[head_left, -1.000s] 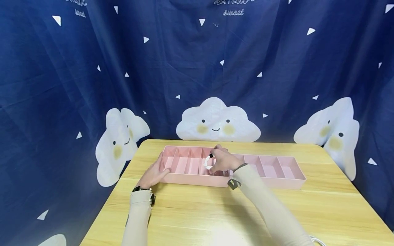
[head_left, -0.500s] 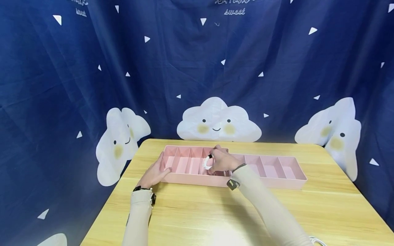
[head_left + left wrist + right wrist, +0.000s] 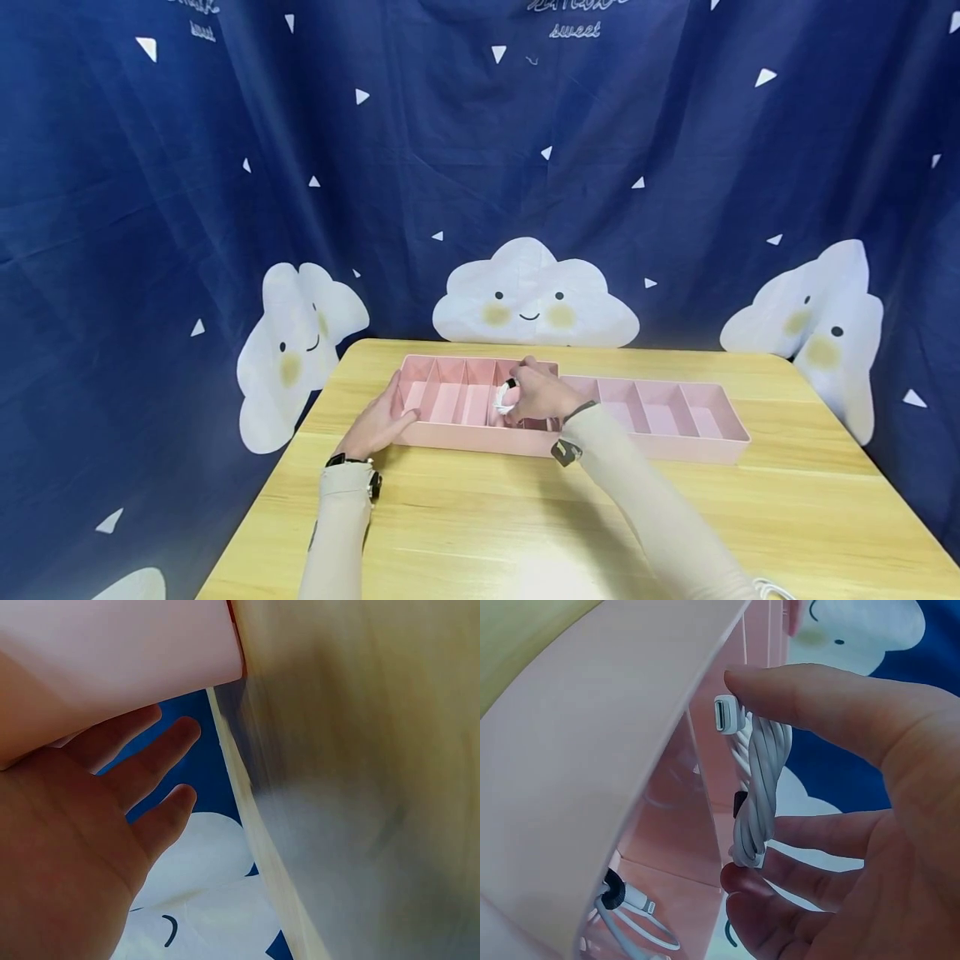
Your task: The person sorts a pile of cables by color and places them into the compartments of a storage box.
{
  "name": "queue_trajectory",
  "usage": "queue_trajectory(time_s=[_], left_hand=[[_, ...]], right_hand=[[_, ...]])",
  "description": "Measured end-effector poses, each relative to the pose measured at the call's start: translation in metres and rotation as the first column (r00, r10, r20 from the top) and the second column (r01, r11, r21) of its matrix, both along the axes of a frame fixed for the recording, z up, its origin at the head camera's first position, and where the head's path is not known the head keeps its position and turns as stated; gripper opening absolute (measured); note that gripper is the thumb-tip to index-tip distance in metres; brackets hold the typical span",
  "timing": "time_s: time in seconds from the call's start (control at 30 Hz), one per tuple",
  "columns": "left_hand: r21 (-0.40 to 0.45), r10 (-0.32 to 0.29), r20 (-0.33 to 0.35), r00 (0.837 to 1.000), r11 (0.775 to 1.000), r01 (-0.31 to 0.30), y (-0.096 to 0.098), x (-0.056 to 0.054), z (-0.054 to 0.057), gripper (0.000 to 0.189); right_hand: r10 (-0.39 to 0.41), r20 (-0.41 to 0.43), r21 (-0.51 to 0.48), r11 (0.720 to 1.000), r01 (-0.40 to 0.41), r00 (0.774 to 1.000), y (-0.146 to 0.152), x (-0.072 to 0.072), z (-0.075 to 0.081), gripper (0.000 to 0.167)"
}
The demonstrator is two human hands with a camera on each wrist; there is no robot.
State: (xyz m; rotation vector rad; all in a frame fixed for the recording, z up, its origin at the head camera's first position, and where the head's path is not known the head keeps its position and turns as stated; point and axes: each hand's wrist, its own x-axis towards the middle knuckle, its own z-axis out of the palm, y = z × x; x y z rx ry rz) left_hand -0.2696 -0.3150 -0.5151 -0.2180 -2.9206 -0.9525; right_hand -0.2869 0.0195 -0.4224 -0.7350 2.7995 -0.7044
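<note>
A pink divided tray lies across the far side of the wooden table. My right hand hovers over one of its middle compartments. It pinches a coiled white cable with a black tie between thumb and fingers. In the right wrist view the cable coil hangs upright just inside the tray wall, its connector at the top. Another white cable lies on the compartment floor below. My left hand rests with straight fingers against the tray's left end.
A second pink divided tray continues to the right, its compartments bare. A bit of white cable shows at the table's near right edge. A blue cloth with white clouds hangs close behind the table. The left table edge is right by my left hand.
My right hand has sunk slightly with the cable coil toward the compartment. The left hand has stayed on the tray's end.
</note>
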Motion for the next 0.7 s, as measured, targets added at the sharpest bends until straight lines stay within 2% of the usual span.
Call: queue_trajectory(time_s=[0.17, 0.33, 0.7], left_hand=[[0.013, 0.000, -0.007, 1.000, 1.000, 0.000, 0.0019, 0.0016, 0.0021, 0.099], [0.001, 0.000, -0.007, 1.000, 1.000, 0.001, 0.0022, 0.0035, 0.0032, 0.097], [-0.021, 0.003, -0.019, 1.000, 1.000, -0.003, 0.0021, 0.0031, 0.0035, 0.098]], right_hand=[[0.000, -0.013, 0.011, 1.000, 0.000, 1.000, -0.0004, -0.0009, -0.0026, 0.079], [-0.013, -0.007, 0.021, 1.000, 0.013, 1.000, -0.0019, -0.0021, -0.0057, 0.090], [-0.010, -0.024, 0.007, 1.000, 0.010, 1.000, -0.0040, -0.0042, -0.0095, 0.092]])
